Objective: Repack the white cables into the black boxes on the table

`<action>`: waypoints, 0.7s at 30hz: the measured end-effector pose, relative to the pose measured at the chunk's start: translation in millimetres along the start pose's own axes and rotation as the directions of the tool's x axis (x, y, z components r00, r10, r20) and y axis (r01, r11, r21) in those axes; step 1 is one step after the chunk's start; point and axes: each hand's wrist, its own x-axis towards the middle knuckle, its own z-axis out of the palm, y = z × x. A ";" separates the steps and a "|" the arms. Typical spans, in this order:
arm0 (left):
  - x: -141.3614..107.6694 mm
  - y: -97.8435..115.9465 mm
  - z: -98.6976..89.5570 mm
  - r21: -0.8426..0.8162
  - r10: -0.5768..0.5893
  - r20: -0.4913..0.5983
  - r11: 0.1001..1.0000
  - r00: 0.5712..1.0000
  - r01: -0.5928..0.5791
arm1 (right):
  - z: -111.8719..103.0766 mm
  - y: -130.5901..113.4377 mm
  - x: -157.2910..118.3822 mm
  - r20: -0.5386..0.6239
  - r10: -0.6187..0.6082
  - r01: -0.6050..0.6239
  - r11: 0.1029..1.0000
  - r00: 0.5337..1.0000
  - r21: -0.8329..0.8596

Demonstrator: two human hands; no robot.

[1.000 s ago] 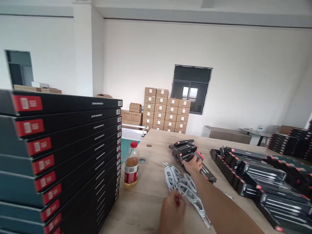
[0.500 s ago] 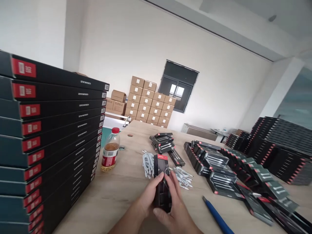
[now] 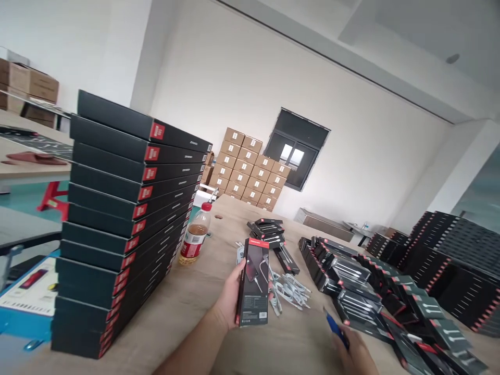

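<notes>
My left hand grips a slim black cable box by its left side. The box stands upright, its printed face with a red top strip toward me. Lower right, my right hand is closed around a slim blue tool with a dark tip; blur hides its exact kind. Loose white charging cables lie behind and right of the held box. Another white cable bundle is partly hidden behind it.
A tall stack of black boxes rises at left, beside a drink bottle. Small black boxes lie heaped beyond the cables. Rows of similar packages cover the right side, with large black stacks behind. Brown cartons stand against the wall.
My right hand has let go of the box, moved right and closed on the blue tool. The left hand now holds the box alone, turned more face-on. The view has swung left.
</notes>
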 end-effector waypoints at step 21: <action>14.8 8.0 -16.8 0.094 0.151 -0.144 0.986 0.978 -0.139 | 41.3 -167.9 17.9 0.005 -0.466 0.405 0.775 0.885 0.485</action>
